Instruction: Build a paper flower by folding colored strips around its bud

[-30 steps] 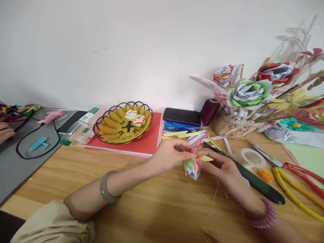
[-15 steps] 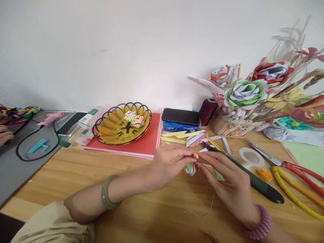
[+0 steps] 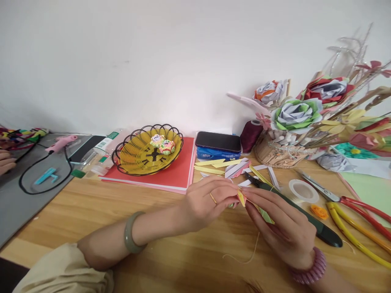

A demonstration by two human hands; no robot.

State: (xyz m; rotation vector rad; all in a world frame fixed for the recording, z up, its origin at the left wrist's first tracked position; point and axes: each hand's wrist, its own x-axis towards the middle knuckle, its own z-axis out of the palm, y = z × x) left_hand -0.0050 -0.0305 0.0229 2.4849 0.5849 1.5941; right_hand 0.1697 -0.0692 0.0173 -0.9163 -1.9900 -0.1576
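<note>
Between my fingertips is a small folded-paper piece [image 3: 241, 198], yellow and pink, with bits of green and white showing under the fingers. My left hand [image 3: 210, 201] pinches it from the left, fingers closed. From the right, my right hand [image 3: 279, 219] grips its other edge, fingers together. Much of the piece is hidden by the fingers. A light green paper strip [image 3: 266, 215] shows beside the right fingers. Beyond the hands lie yellow paper strips [image 3: 210, 169] and white-pink ones [image 3: 238, 167]. A thin thread [image 3: 255, 248] curls on the wooden table below.
A yellow basket [image 3: 131, 156] with two paper flowers rests on red paper [image 3: 183, 179]. A phone [image 3: 218, 141], green-handled tool [image 3: 320, 230], tape roll [image 3: 303, 191], scissors [image 3: 324, 191] and flower-filled pot [image 3: 275, 152] stand around. Another person's hand [image 3: 6, 162] is at far left.
The paper piece has turned between my fingers, so a yellow and pink point now faces me and less green shows. Both hands have shifted slightly right and toward me.
</note>
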